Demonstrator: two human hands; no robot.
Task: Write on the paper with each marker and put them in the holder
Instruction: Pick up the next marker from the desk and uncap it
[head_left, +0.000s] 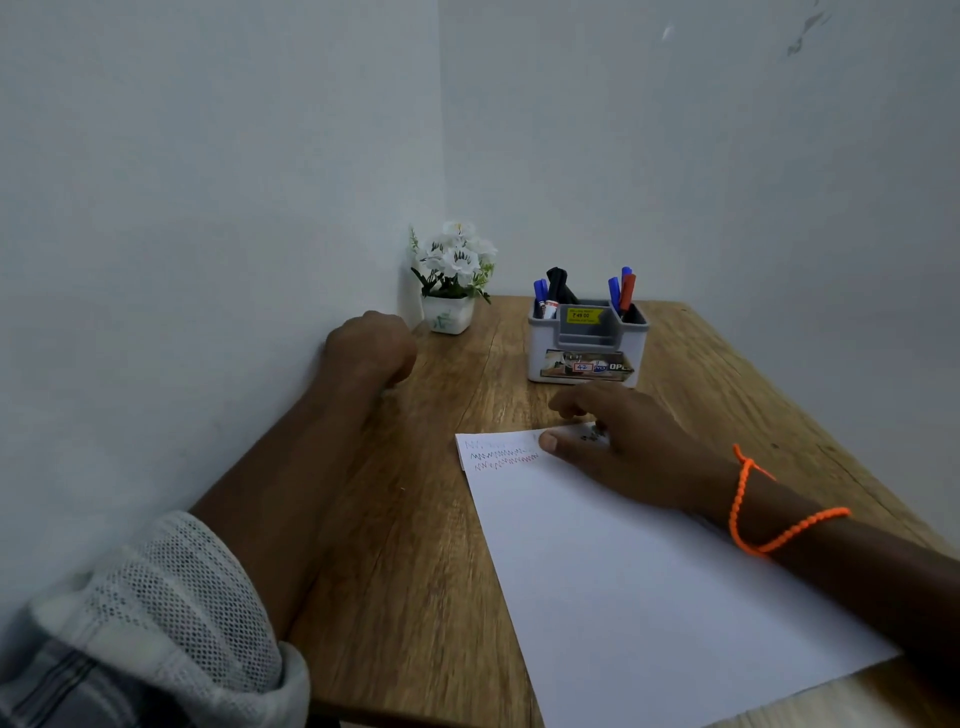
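While the left hand (371, 345) rests curled in a loose fist on the worktop (415, 519) by the wall, holding nothing visible, the paper (623, 571) lies to its right, zigzag lines at its far left corner. The right hand (618, 441) sits on that far edge, fingers curled; whether it pinches a marker cannot be told. The marker holder (587, 343) stands just beyond it, nearer the right hand.
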